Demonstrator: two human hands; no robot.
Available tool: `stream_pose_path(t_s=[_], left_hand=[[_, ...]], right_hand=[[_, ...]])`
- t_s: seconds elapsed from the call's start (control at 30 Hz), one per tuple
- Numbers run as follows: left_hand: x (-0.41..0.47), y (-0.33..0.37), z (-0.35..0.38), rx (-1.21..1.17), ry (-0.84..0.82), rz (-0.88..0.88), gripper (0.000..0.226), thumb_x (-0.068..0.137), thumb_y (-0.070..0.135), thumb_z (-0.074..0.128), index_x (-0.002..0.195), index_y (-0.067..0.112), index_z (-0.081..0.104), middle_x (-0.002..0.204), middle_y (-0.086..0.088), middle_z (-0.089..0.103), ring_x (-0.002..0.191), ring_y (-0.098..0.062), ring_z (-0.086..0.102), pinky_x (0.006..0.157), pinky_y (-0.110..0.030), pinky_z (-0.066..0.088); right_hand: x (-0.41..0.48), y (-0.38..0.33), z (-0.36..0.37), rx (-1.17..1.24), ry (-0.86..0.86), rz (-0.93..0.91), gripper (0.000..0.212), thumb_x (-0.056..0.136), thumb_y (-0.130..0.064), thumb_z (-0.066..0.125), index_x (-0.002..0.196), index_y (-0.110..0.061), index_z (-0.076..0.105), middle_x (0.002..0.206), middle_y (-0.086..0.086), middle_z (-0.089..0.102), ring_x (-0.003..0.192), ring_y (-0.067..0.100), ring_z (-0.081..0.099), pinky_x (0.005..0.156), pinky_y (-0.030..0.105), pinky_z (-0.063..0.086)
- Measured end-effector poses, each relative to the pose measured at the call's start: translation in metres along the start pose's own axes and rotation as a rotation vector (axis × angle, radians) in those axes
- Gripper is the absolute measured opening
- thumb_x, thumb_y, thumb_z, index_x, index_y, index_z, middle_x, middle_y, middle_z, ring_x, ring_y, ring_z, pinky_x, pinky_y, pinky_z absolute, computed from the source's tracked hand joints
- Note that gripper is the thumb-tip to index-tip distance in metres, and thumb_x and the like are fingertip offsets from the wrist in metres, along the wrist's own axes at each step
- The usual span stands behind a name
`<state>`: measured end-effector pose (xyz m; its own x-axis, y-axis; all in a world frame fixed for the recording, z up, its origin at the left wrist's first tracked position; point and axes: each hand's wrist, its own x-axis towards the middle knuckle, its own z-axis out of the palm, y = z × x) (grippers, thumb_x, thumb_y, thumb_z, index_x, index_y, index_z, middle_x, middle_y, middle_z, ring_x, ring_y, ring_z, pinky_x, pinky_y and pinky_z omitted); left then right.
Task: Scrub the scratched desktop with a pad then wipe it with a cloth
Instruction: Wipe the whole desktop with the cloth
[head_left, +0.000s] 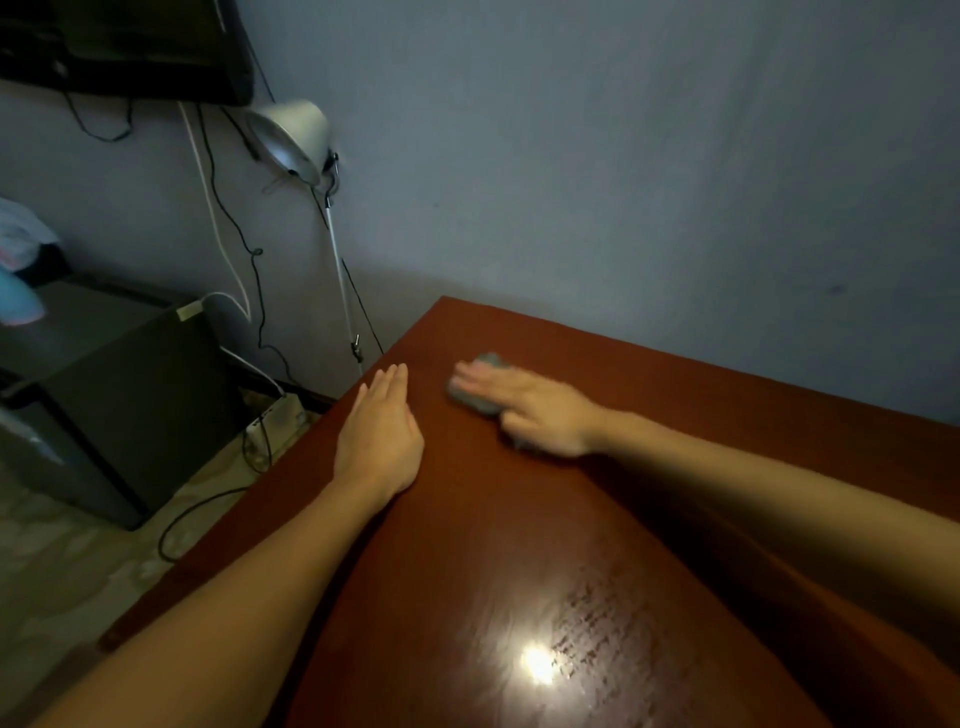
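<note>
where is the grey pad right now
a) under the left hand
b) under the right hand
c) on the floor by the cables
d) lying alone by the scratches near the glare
B: the grey pad sits on the desktop beneath the flat fingers of the right hand, while the left hand rests flat on bare wood.

Grey pad (467, 398) lies flat near the far corner of the scratched red-brown desktop (519, 545).
</note>
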<state>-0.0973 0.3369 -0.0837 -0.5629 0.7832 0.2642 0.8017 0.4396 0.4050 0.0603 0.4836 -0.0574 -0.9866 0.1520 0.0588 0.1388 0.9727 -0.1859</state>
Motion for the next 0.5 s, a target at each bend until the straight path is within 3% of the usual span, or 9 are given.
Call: stream_pose_path(t_s=[0.13,0.23,0.3,0.4,0.5], left_hand=[[0.001,-0.001,0.003,0.004,0.037,-0.002,0.053,0.102,0.015,0.03,0.153,0.018,0.014,0.159,0.002,0.017,0.146,-0.011,0.014,0.117,-0.025,0.008],[0.001,-0.003,0.004,0.006,0.051,-0.005,0.056,0.101,0.011,0.031,0.153,0.018,0.012,0.159,0.003,0.016,0.146,-0.011,0.013,0.116,-0.024,0.007],[0.0,-0.001,0.003,-0.006,0.047,-0.013,0.058,0.1,0.009,0.031,0.153,0.017,0.01,0.16,0.002,0.014,0.146,-0.011,0.011,0.115,-0.023,0.005],[-0.001,0.002,0.0,-0.041,0.019,-0.031,0.061,0.099,0.009,0.031,0.154,0.016,0.005,0.161,0.0,0.008,0.147,-0.013,0.007,0.115,-0.024,0.004],[-0.003,0.002,-0.004,-0.119,0.01,-0.066,0.069,0.098,0.005,0.035,0.153,0.017,-0.005,0.161,-0.001,-0.003,0.148,-0.015,0.0,0.114,-0.026,0.006]], right_hand=[[0.016,0.091,-0.023,0.011,0.041,0.489,0.07,0.085,-0.037,0.019,0.151,-0.018,0.017,0.16,0.007,0.01,0.147,0.018,0.007,0.118,0.028,0.004],[0.039,0.098,-0.02,-0.034,0.059,0.625,0.054,0.1,-0.029,0.025,0.152,-0.017,0.016,0.16,0.005,0.01,0.147,0.017,0.009,0.119,0.029,0.006],[0.054,0.071,-0.013,-0.095,0.069,0.545,0.054,0.1,-0.028,0.026,0.152,-0.018,0.014,0.16,0.006,0.007,0.147,0.016,0.007,0.118,0.03,0.004],[0.068,0.003,0.003,-0.106,0.014,0.249,0.069,0.086,-0.036,0.022,0.152,-0.019,0.014,0.16,0.004,0.007,0.147,0.014,0.006,0.118,0.029,0.002],[0.056,-0.055,0.018,-0.035,0.011,-0.014,0.067,0.086,-0.029,0.027,0.151,-0.011,0.018,0.158,0.009,0.016,0.147,0.016,0.012,0.118,0.029,0.003]])
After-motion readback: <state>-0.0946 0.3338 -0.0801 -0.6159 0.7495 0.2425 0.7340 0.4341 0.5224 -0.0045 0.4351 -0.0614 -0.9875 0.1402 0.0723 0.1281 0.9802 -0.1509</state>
